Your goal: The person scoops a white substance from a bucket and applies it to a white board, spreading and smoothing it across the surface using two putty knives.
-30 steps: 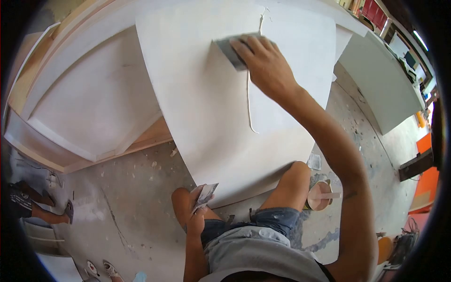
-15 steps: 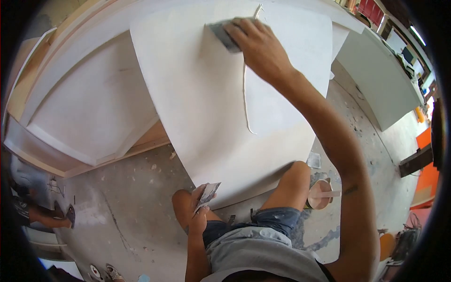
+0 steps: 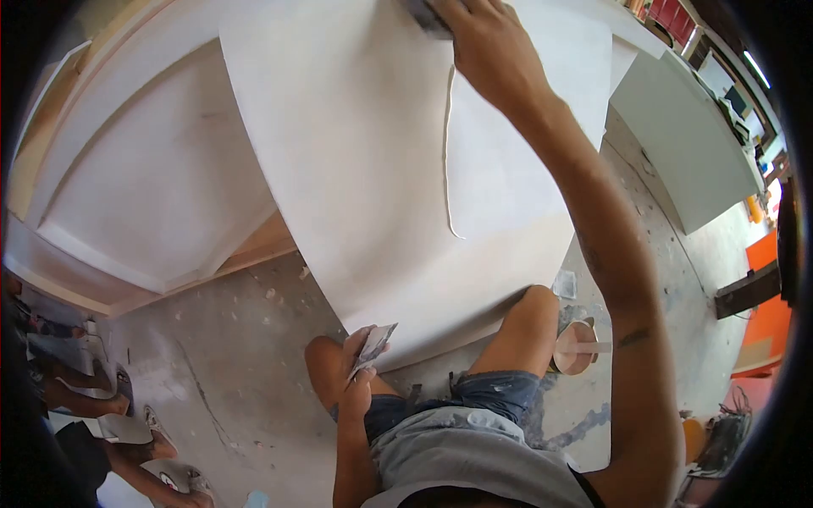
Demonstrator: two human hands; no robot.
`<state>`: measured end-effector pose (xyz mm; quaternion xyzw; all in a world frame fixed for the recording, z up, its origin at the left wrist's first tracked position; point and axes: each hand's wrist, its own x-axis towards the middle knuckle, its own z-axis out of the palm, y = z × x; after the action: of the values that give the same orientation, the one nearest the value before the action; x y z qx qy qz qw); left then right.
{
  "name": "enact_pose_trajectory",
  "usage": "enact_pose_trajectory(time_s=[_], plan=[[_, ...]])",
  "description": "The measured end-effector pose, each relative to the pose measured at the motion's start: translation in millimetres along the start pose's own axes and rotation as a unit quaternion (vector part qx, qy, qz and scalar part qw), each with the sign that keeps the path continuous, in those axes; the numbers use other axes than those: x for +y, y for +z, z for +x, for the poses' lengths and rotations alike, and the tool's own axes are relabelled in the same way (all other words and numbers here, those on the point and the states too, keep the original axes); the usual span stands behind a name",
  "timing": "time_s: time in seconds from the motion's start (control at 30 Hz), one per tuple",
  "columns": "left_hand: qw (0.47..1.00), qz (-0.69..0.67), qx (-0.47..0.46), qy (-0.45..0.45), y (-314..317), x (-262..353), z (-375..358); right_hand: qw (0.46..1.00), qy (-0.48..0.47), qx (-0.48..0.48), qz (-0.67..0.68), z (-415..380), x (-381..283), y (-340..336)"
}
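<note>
A large white curved panel (image 3: 364,161) stretches out in front of my knees. Near its far end, my right hand (image 3: 495,51) is closed on a dark grey flat spreader (image 3: 426,19) laid on the surface; motion blurs it and the frame's top edge cuts it off. A raised line of white filler (image 3: 447,161) runs down the panel from beside that hand, curling at its near end. Low by my left knee, my left hand (image 3: 358,385) grips a flat scraper (image 3: 374,345) smeared with grey-white paste, tilted up near the panel's near edge.
A tub of pinkish paste (image 3: 576,360) with a flat stick stands on the floor by my right knee. Left is a white wood-framed piece (image 3: 161,169); right, a pale panel (image 3: 677,135). Other people's legs (image 3: 80,398) show at lower left.
My right hand and the spreader have moved farther up the panel, toward the top of the view. More of other people's legs and feet have appeared at lower left.
</note>
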<state>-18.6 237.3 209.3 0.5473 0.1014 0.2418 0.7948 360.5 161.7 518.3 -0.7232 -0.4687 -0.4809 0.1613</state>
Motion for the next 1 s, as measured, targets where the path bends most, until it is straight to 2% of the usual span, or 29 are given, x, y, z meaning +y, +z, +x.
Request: enact_pose_trajectory(time_s=[0.07,0.13,0.3,0.43,0.5,0.7,0.83,0.93,1.0], plan=[[1.0,0.016,-0.003,-0.018,-4,-2,2,0.997,-0.057,0.04,-0.024,-20,-9,13],[0.999,0.032,-0.008,-0.035,-6,-5,4,0.998,-0.058,0.002,-0.026,-45,-29,12],[0.999,-0.002,-0.034,0.018,4,5,15,0.994,-0.076,-0.074,0.001,-97,-68,6],[0.999,0.028,-0.034,-0.006,5,4,14,0.987,-0.082,-0.135,0.022,-139,-90,-1],[0.998,-0.026,-0.055,0.019,8,5,15,0.982,-0.085,-0.163,0.034,-163,-100,-4],[0.993,-0.112,-0.011,-0.02,4,-2,3,0.959,-0.11,-0.254,0.063,-239,-116,-8],[0.994,-0.101,-0.013,-0.026,13,4,5,0.945,-0.148,-0.282,0.073,-292,-112,-9],[0.991,-0.114,-0.021,-0.061,15,3,5,0.94,-0.144,-0.305,0.057,-311,-107,-19],[0.976,-0.195,-0.006,-0.096,27,9,11,0.934,-0.114,-0.336,0.048,-308,-109,-30]])
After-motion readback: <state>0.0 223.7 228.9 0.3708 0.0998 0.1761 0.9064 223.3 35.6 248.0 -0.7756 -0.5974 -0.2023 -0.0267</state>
